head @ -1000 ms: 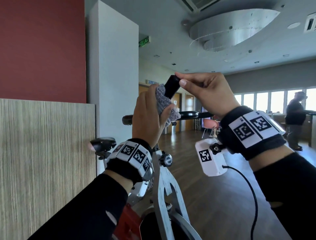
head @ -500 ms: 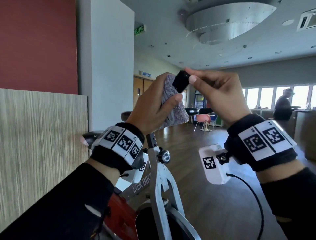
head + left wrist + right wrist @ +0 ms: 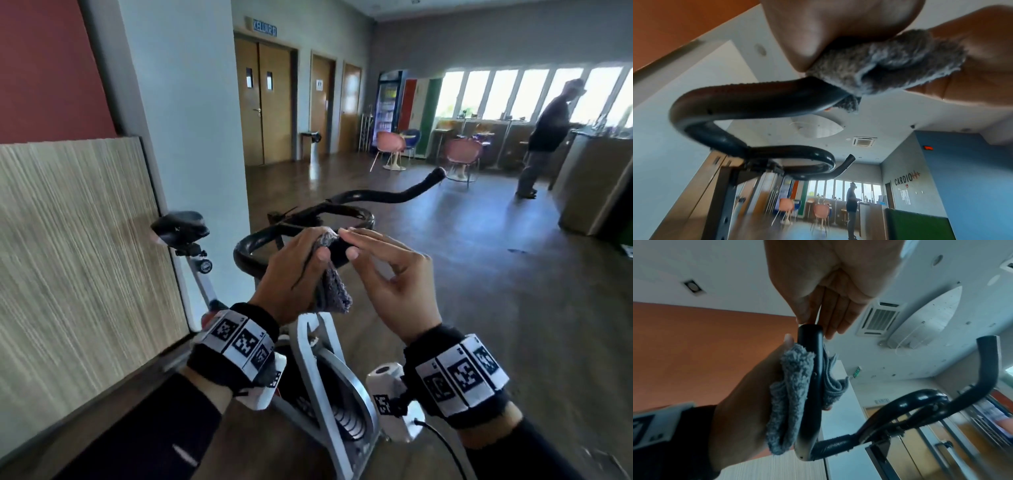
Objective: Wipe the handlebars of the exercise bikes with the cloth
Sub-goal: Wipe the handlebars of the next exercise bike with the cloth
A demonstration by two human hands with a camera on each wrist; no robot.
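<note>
The black handlebar point(image 3: 387, 197) of the exercise bike curves in front of me, its near end pointing toward me. My left hand point(image 3: 318, 250) grips a grey fluffy cloth point(image 3: 334, 294) wrapped round that near end. In the left wrist view the cloth point(image 3: 890, 65) is bunched between palm and fingers over the handlebar point(image 3: 735, 97). My right hand point(image 3: 347, 244) pinches the bare tip lightly between thumb and nearly straight fingers. In the right wrist view the right hand point(image 3: 816, 328) sits at the tip of the handlebar point(image 3: 812, 386), just above the cloth point(image 3: 791, 386) and left hand point(image 3: 748, 394).
The bike's saddle point(image 3: 180, 224) and grey frame point(image 3: 318, 377) stand close to a wood-panelled wall point(image 3: 78, 240) and a white column point(image 3: 191, 120) on the left. Open wooden floor lies to the right. Pink chairs point(image 3: 390, 145) and a standing person point(image 3: 544, 137) are far back.
The head view has tilted down, so hands and handlebar sit lower in the picture. My right fingers have straightened at the tip. The left hand still holds the cloth round the bar end.
</note>
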